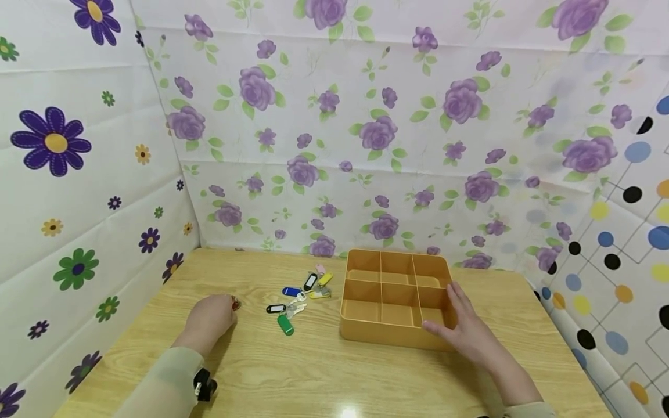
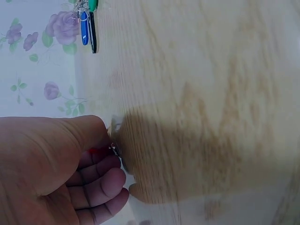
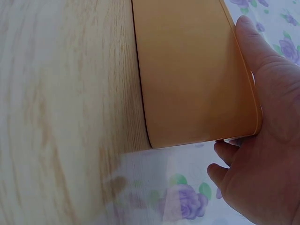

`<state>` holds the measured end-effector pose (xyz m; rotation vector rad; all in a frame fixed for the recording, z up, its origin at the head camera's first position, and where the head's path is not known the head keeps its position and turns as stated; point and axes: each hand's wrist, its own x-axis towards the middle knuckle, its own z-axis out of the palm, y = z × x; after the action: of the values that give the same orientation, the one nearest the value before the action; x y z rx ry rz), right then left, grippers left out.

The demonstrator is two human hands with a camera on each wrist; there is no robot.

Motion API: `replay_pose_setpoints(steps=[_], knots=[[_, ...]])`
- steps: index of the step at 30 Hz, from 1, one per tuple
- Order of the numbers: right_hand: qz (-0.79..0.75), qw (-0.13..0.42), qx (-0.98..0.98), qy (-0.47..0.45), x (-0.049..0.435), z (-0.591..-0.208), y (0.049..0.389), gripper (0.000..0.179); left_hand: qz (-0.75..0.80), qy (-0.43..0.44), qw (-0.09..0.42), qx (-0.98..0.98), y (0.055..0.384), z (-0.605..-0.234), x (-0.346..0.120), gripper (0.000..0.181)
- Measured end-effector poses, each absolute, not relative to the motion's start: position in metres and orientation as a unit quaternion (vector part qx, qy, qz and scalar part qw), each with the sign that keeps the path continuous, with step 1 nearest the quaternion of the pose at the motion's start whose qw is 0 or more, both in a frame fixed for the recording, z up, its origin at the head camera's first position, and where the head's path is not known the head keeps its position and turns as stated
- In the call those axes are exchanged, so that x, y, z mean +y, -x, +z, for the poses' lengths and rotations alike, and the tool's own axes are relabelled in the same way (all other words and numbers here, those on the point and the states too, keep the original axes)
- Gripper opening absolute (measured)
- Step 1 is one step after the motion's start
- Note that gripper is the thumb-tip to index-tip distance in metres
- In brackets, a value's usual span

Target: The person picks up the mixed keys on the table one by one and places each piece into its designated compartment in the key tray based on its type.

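Observation:
My left hand (image 1: 211, 318) is low over the left part of the table, pinching a small red key tag (image 2: 96, 151) with a metal ring between thumb and fingers; most of the tag is hidden by the fingers. To its right lies a loose pile of keys (image 1: 294, 310) with coloured tags, among them a green tag (image 1: 285, 325), a blue tag (image 1: 291, 291) and a black tag (image 1: 276, 309). My right hand (image 1: 469, 332) holds the near right corner of an orange divided box (image 1: 387, 335). Its thumb lies along the front rim, and the fingers bend against the right side.
The box has two rows of compartments. Everything stands on a light wooden table (image 1: 292, 371). Flower-patterned cloth (image 1: 313, 203) hangs behind the table and on the left; dotted cloth (image 1: 617, 278) hangs on the right.

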<state>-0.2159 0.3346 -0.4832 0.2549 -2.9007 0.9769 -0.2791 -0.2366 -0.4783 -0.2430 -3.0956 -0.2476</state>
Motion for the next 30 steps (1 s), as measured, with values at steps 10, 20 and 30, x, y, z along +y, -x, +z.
replay_pose_setpoints(steps=[10, 20, 30], knots=[[0.320, 0.030, -0.943, -0.082, 0.3339, -0.4811, 0.2151, 0.119, -0.082, 0.065, -0.010, -0.994, 0.2799, -0.4788, -0.2360, 0.018], [0.315, 0.030, -0.945, -0.083, 0.3340, -0.4815, 0.2148, 0.120, -0.091, 0.048, 0.008, -0.995, 0.2772, -0.4786, -0.2373, 0.014], [0.317, 0.034, -0.944, -0.088, 0.3330, -0.4802, 0.2137, 0.118, -0.140, 0.033, 0.027, -0.989, 0.2721, -0.4785, -0.2384, 0.021]])
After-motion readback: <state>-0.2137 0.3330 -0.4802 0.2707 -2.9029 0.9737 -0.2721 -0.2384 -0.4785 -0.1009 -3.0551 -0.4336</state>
